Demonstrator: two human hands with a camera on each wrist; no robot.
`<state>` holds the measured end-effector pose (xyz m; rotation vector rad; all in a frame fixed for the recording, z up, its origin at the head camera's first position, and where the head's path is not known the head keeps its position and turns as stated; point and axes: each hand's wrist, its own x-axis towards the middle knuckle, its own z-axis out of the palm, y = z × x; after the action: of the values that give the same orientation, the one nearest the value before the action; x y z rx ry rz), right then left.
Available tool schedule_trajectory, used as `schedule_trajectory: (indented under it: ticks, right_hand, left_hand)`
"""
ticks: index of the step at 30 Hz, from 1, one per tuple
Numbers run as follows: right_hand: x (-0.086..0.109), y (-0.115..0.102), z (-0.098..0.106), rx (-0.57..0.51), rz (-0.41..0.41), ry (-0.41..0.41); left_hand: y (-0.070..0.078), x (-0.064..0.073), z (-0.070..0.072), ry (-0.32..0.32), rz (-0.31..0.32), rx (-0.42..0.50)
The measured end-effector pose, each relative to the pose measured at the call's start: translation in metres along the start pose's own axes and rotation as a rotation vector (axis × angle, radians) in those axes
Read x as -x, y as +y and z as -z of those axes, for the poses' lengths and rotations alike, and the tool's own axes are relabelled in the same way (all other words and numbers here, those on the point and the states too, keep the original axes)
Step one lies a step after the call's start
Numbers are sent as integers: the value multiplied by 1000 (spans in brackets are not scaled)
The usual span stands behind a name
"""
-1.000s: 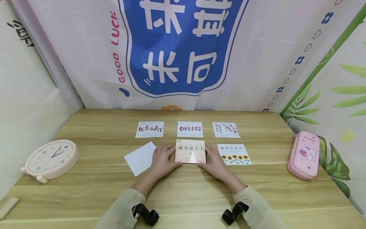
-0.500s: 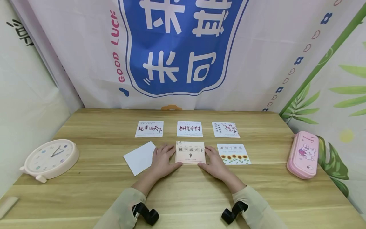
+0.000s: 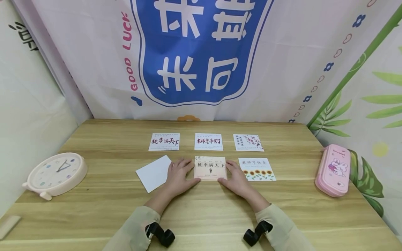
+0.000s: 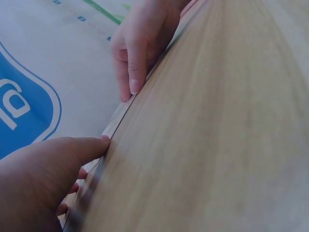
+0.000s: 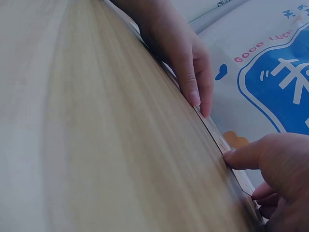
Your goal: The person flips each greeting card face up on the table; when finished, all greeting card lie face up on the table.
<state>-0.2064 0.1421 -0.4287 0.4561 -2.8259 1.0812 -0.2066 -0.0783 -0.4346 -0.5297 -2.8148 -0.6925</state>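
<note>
A cream greeting card (image 3: 210, 169) with a row of dark Chinese characters lies between both hands on the wooden table. My left hand (image 3: 179, 176) holds its left side, thumb tip at the near left corner and fingers along the edge. On the opposite side my right hand (image 3: 236, 177) holds it the same way. In the left wrist view, the left thumb (image 4: 96, 145) touches the card's near edge; in the right wrist view, the right thumb (image 5: 241, 157) does likewise. Beside the left fingers is a blank white card (image 3: 150, 176), turned askew. A sunflower card (image 3: 257, 170) lies beside the right hand.
Three printed cards form a row behind: a left card (image 3: 164, 142), a middle card (image 3: 208, 142) and a blossom card (image 3: 248, 142). A round clock (image 3: 56, 174) lies far left, a pink pencil case (image 3: 333, 170) far right. A pale block (image 3: 9, 226) sits front left.
The far edge of the cream card has come down and slightly nearer, the glare on it has gone, and it lies flatter. Both hands have stayed almost in place.
</note>
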Motion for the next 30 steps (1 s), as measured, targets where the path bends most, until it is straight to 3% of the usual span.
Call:
schedule_trajectory:
  ticks: [10, 15, 22, 30]
  right_hand:
    - [1, -1, 1, 42, 54, -6]
    - [0, -2, 4, 59, 43, -28]
    - [-8, -20, 18, -12, 82, -23]
    - [-28, -50, 13, -90, 86, -94]
  left_hand:
    - [0, 2, 2, 18, -8, -11]
    - [-1, 2, 5, 41, -28, -17]
    - [-12, 5, 34, 138, -45, 28]
    - [-41, 18, 65, 171, 15, 13]
